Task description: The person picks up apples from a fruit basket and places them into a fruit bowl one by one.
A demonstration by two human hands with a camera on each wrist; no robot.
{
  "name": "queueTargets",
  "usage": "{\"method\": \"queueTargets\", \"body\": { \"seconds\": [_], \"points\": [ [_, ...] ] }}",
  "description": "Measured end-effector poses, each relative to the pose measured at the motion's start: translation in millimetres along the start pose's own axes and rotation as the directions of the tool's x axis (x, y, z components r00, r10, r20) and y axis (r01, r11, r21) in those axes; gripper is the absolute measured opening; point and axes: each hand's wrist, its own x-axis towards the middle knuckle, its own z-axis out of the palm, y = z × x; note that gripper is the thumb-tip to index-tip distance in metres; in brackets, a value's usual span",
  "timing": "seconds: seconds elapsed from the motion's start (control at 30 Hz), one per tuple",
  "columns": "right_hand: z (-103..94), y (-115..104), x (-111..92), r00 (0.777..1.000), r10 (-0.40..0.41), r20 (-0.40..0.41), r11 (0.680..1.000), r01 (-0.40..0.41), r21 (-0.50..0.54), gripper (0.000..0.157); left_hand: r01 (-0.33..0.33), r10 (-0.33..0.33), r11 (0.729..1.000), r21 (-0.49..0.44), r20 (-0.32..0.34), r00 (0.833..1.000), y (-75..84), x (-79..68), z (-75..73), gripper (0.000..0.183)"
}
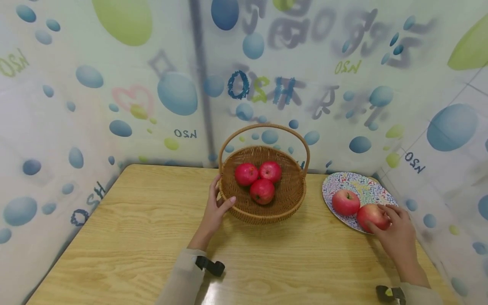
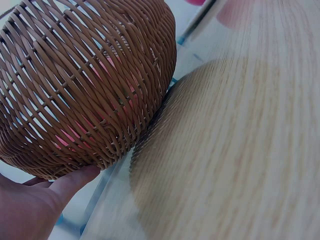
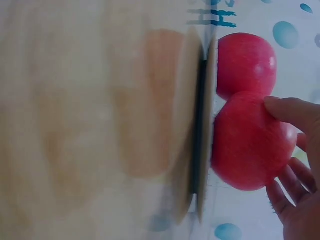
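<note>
I have the right hand pinching an apple on the patterned plate at the right of the head view. It seems to touch a second apple, so I'd lift straight up before going sideways. My left hand grips the wicker basket at centre by its left rim; I'd keep that hold light. The left fingers are mostly hidden behind the wicker; I can't judge their pressure.
</note>
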Motion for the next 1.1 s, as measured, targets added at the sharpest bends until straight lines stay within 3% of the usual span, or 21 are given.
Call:
{"method": "queueTargets", "body": {
  "seconds": [0.27, 0.4, 0.73, 1.1],
  "points": [
    [3.5, 7.3, -0.3, 0.999, 0.028, 0.043, 0.999, -0.029, 0.027, 0.065, -0.001, 0.001, 1.0, 0.005, -0.007, 1.0, 0.7, -0.6, -0.2, 0.082],
    [5.2, 10.1, 0.6, 0.996, 0.035, 0.079, 0.999, -0.038, 0.039, 0.065, 0.0, 0.0, 1.0, 0.004, -0.001, 1.0, 1.6, -0.9, 0.2, 0.082],
    [4.1, 8.1, 4.5, 0.997, 0.009, 0.081, 1.0, -0.01, 0.021, 0.067, 0.003, -0.004, 1.0, -0.008, -0.004, 1.0, 3.6, -1.0, 0.8, 0.081],
    [3.0, 5.7, 6.2, 0.987, 0.009, 0.16, 1.0, -0.01, 0.008, 0.067, 0.0, 0.0, 1.0, -0.02, 0.0, 1.0, 1.8, 0.1, 0.4, 0.082]
  ]
}}
